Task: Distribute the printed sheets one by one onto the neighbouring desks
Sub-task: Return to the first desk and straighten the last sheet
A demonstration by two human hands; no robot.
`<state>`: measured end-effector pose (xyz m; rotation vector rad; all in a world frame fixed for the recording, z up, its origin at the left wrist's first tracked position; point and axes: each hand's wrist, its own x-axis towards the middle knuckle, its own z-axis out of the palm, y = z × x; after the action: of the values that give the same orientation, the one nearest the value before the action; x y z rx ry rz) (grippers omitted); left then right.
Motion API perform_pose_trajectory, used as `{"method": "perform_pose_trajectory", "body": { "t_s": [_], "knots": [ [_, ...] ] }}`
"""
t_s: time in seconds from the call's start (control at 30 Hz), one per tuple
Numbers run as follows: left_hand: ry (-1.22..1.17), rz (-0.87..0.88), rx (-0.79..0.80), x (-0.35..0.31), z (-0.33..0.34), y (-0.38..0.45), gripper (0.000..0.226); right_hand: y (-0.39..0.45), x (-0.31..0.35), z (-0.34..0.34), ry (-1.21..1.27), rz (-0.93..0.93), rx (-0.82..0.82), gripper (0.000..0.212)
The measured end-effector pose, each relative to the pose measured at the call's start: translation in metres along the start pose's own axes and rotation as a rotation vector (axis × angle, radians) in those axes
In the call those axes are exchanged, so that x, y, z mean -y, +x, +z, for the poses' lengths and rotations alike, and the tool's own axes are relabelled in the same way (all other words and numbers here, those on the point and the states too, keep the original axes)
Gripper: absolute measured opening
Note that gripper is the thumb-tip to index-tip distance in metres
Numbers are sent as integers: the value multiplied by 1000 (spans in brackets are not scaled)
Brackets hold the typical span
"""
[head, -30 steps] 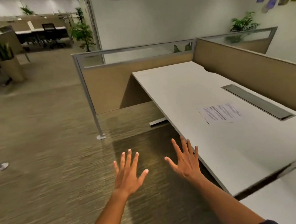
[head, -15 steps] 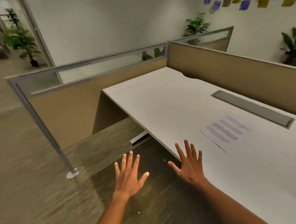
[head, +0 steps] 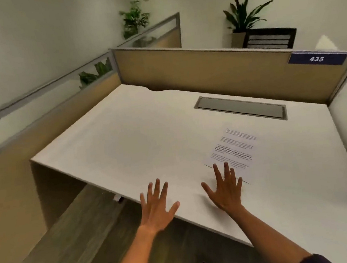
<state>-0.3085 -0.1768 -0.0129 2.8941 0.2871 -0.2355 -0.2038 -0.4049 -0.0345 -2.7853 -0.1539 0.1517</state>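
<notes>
One printed sheet (head: 232, 149) with lines of black text lies flat on the white desk (head: 138, 135), right of its middle. My right hand (head: 224, 190) is spread open, palm down, over the desk's front part, and its fingertips overlap the sheet's near edge. My left hand (head: 156, 203) is also open with fingers apart, hovering at the desk's front edge, well left of the sheet. Neither hand holds anything.
Tan partition panels (head: 204, 70) with glass tops wall the desk at the back and left. A grey cable tray cover (head: 240, 108) is set into the desk near the back. A blue sign (head: 317, 58) reads 435. Potted plants (head: 244, 16) stand behind. Carpet floor (head: 72, 238) lies below.
The view has swung right and closer to the desk. Both open hands have moved forward from over the floor to over the desk's front edge, the right one reaching the sheet.
</notes>
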Motion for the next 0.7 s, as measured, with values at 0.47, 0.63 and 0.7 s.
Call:
{"method": "perform_pose_trajectory", "body": {
  "t_s": [0.47, 0.63, 0.7],
  "knots": [
    [8, 379, 193, -59, 2, 186, 82, 73, -37, -5, 132, 464, -150, 90],
    [34, 509, 323, -63, 3, 229, 80, 81, -22, -1, 149, 587, -232, 90],
    [63, 561, 341, -61, -2, 246, 78, 89, -12, -1, 158, 632, -253, 90]
  ]
}}
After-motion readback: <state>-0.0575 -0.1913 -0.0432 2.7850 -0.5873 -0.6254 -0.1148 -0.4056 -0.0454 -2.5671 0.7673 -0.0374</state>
